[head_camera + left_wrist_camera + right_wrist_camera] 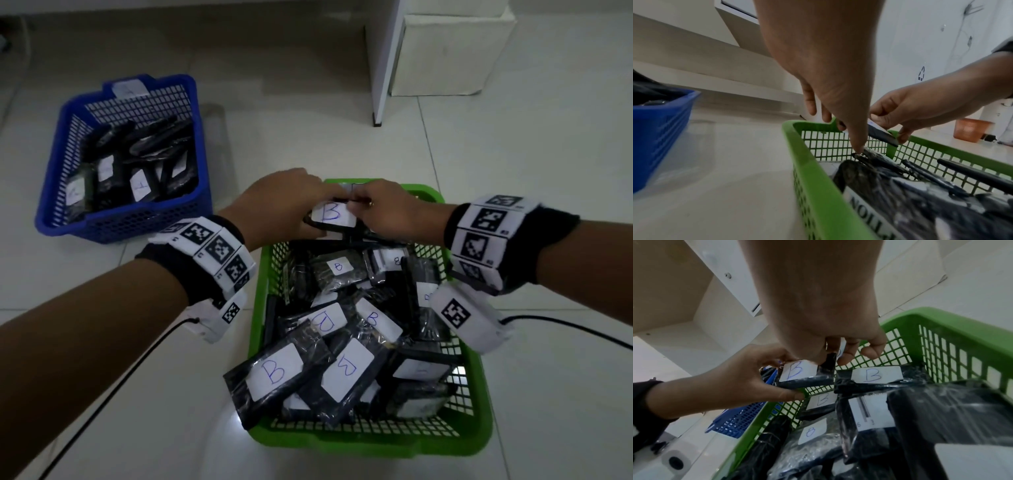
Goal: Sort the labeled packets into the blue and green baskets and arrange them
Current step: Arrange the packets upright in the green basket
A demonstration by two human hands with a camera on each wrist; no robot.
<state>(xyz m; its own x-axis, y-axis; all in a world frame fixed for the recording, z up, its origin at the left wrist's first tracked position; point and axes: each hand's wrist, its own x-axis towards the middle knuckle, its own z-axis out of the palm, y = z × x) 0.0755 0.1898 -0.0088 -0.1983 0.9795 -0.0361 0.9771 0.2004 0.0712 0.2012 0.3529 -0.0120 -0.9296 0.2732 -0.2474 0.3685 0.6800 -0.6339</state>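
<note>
On a pale tiled floor, left hand (284,202) and right hand (383,209) pinch a light, slippery B-labeled packet (330,216) by its edges above the green basket (479,404).

Black wristbands (191,263), checkered marker tags, cables

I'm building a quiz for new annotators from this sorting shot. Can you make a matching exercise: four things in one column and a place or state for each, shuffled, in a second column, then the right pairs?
Column 1
1. blue basket
2. green basket
3. packet labeled B
4. orange bin

Column 2
a. held over the far end of a basket between the left hand and right hand
b. on the floor to the person's left, holding dark packets
c. far off by the wall, seen only in the left wrist view
d. directly in front of the person, heaped with B packets

Pairs: 1-b, 2-d, 3-a, 4-c
</note>
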